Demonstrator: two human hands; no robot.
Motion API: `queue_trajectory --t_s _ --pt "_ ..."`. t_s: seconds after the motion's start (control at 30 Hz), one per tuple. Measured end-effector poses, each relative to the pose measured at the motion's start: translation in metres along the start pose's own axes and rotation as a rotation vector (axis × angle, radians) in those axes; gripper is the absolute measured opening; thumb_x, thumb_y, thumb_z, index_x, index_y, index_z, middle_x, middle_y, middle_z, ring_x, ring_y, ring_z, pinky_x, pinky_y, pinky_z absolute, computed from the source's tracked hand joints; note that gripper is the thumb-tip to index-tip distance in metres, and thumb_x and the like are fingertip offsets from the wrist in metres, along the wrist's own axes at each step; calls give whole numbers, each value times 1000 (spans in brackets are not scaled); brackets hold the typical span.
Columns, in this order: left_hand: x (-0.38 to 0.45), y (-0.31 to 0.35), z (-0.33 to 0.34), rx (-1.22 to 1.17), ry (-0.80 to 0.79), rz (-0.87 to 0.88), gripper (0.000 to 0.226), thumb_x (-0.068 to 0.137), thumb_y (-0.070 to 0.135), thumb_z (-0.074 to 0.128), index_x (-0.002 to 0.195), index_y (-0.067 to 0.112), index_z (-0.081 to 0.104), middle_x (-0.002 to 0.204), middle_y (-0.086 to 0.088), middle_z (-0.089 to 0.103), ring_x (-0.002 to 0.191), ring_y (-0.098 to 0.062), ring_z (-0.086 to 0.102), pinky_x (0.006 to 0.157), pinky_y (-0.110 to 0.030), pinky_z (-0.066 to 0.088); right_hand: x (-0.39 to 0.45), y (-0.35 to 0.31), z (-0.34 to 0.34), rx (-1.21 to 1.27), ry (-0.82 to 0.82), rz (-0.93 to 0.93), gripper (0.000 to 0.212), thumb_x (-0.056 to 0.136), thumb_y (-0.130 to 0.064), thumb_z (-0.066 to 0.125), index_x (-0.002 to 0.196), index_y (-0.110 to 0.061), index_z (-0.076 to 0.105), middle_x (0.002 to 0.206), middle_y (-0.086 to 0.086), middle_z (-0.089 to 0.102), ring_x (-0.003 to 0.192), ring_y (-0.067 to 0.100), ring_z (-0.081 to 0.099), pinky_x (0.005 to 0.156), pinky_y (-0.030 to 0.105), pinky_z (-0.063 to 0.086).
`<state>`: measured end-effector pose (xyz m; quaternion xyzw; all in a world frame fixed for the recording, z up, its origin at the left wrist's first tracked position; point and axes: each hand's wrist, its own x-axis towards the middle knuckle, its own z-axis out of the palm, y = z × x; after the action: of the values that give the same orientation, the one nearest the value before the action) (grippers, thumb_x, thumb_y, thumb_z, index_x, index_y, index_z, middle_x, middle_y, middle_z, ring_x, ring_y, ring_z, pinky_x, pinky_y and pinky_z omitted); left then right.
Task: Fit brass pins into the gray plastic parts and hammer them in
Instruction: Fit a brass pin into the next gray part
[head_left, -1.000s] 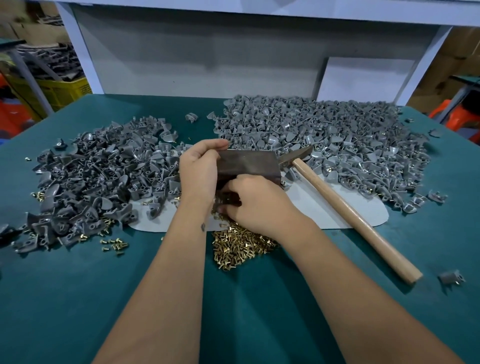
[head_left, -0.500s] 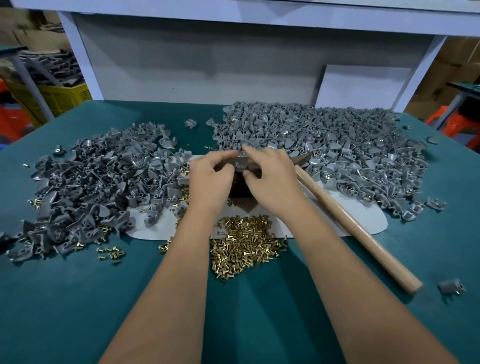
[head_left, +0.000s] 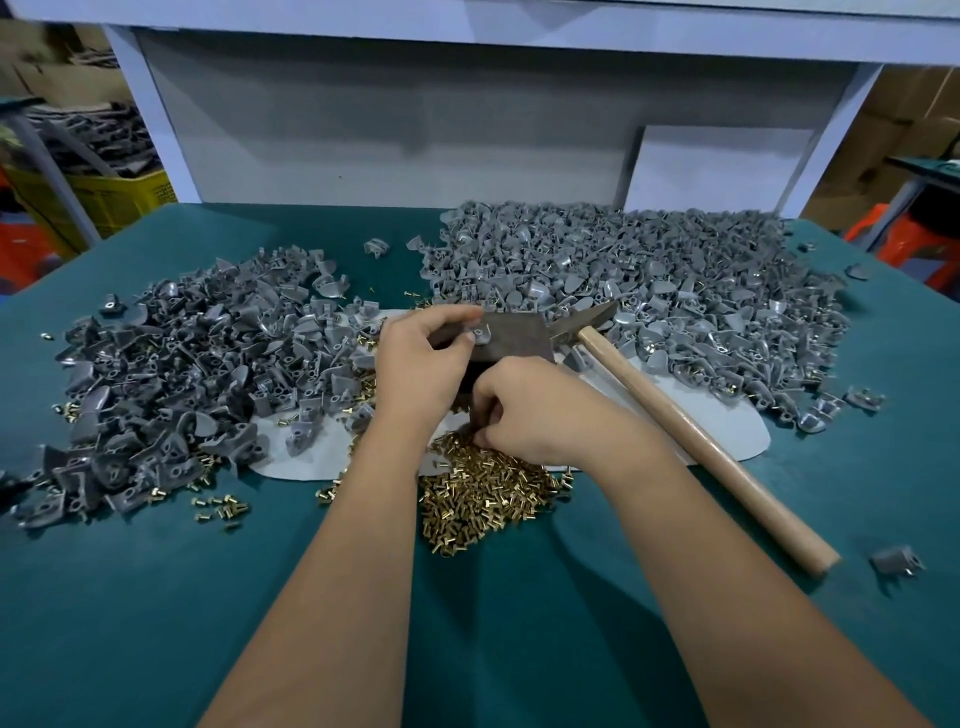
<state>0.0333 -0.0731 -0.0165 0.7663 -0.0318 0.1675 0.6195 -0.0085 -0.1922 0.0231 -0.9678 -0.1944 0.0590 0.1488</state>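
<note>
My left hand (head_left: 421, 364) pinches a small gray plastic part (head_left: 483, 332) on top of a dark metal block (head_left: 514, 340). My right hand (head_left: 540, 410) reaches down with curled fingers into the heap of brass pins (head_left: 483, 493) just in front of the block; whether a pin is between its fingertips is hidden. A hammer (head_left: 685, 431) with a wooden handle lies to the right, its head beside the block. Gray parts lie in two big piles, one at the left (head_left: 197, 374) and one at the back right (head_left: 649, 291).
The green table (head_left: 156, 597) carries a pale mat (head_left: 727, 421) under the block. Loose pins (head_left: 218, 506) are scattered at the front left. A single gray part (head_left: 893, 561) lies at the right near the hammer's handle end. A white board (head_left: 389, 130) closes the back.
My right hand has come back from the top of the block down to the brass pin heap. My left hand stays on the block with the gray part.
</note>
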Motion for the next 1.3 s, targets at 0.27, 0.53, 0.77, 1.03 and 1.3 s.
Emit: queue_trajectory --t_s 0.27,0.53,0.77,1.03,1.3 --pt "5 -4 -3 139 73 -54 19 85 18 69 102 24 75 109 8 68 122 -25 51 106 -44 42 7 12 -1 427 247 -11 24 81 0 64 84 -21 74 74 -15 66 71 1 62 71 22 53" --pt "1 0 -3 206 50 42 14 87 22 70 99 26 77 105 15 66 124 -24 47 108 -43 37 19 28 7 739 636 70 34 83 7 62 91 -25 64 74 -8 60 66 -4 54 65 9 43" --pt "1 1 -2 280 18 3 7 86 30 72 92 33 75 100 20 63 128 -22 34 109 -44 29 39 30 7 748 634 68 43 80 9 61 110 -22 62 84 5 66 81 20 62 73 22 51" --pt "3 -2 -2 175 -21 -21 12 84 26 75 90 36 74 98 23 62 131 -24 39 110 -43 36 46 34 6 597 618 57 48 79 3 62 114 -30 59 75 -7 65 76 12 61 78 31 53" --pt "2 1 -3 253 -4 -6 14 85 32 73 87 45 69 98 25 61 132 -21 31 111 -43 25 47 33 5 575 612 30 54 80 0 64 126 -28 58 75 -9 66 77 9 61 79 29 53"
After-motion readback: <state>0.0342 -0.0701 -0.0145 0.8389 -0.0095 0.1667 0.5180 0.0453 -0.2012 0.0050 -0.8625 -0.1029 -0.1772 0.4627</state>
